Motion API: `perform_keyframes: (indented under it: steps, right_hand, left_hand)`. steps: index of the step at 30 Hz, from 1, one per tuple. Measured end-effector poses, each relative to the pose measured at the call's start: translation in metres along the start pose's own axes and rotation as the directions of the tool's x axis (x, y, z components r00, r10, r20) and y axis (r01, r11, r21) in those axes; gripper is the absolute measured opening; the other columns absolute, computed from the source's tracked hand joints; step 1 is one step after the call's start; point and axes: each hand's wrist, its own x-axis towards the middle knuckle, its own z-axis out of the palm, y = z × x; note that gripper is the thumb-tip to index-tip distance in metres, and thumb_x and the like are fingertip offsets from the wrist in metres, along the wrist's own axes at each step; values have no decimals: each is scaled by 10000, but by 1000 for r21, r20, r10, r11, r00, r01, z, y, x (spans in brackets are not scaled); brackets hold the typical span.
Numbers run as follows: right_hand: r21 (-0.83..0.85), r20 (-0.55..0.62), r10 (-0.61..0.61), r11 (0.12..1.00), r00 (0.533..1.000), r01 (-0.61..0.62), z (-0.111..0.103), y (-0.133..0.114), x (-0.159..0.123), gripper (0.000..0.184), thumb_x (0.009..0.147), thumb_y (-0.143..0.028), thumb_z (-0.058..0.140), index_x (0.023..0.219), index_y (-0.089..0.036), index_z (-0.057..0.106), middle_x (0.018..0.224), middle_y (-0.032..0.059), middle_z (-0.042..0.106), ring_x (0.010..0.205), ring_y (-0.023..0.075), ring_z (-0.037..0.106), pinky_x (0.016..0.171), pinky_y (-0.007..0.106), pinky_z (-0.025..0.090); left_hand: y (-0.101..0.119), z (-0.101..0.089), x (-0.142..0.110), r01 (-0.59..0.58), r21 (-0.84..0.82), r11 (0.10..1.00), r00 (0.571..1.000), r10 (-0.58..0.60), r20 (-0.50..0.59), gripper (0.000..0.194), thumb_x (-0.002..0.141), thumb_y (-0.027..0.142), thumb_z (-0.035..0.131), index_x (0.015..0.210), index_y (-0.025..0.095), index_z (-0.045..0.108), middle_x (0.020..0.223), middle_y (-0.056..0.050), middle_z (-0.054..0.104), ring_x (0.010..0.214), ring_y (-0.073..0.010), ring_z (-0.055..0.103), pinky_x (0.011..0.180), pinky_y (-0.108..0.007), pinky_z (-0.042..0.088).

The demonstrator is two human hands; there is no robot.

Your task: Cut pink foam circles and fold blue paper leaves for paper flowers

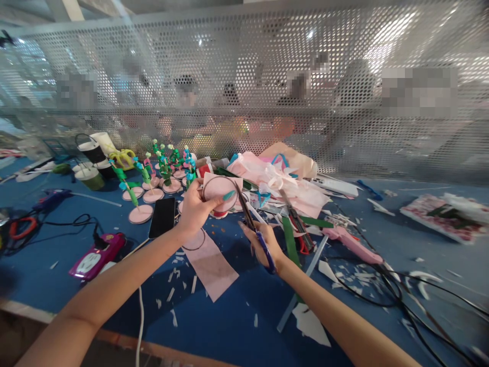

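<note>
My left hand (pixel 197 204) is closed on a piece of pink paper (pixel 216 187) with a dark ring lying against it, the thumb pressed on its face. In my right hand (pixel 263 242) are scissors (pixel 250 216) with blue handles, their blades beside the right edge of the pink paper. Whether the blades touch the paper I cannot tell. Below my left hand a pink paper strip (pixel 214 270) lies on the table, with another dark ring (pixel 196 239) at its upper end. A black phone (pixel 162 218) rests left of my left wrist.
Several small green wrapped stems on round pink bases (pixel 140 214) stand at the back left. A purple power strip (pixel 97 256) lies left, a pink glue gun (pixel 355 244) with black cords right. Crumpled pink paper (pixel 263 176) is heaped behind, before a perforated metal screen (pixel 244 76). Scraps litter the blue table (pixel 229 326).
</note>
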Motion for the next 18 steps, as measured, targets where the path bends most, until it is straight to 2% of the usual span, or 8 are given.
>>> perform_keyframes:
  steps: [7, 18]
  right_hand:
    - [0, -8, -49, 999, 999, 49, -1, 2, 1, 362, 807, -492, 548, 635, -191, 445, 463, -54, 332, 437, 91, 361, 397, 209, 273]
    - [1, -18, -36, 999, 999, 36, 0, 5, 0, 386, 796, -495, 558, 601, -200, 402, 465, -54, 324, 424, 87, 369, 382, 204, 276]
  left_hand:
    - [1, 0, 1, 2, -8, 1000, 1000, -2, 6, 510, 519, 243, 799, 906, 167, 476, 701, 30, 647, 618, -152, 645, 579, -268, 543]
    - [2, 0, 2, -32, -2, 999, 998, 32, -48, 504, 524, 264, 798, 898, 187, 470, 676, 36, 654, 628, -152, 652, 596, -256, 528]
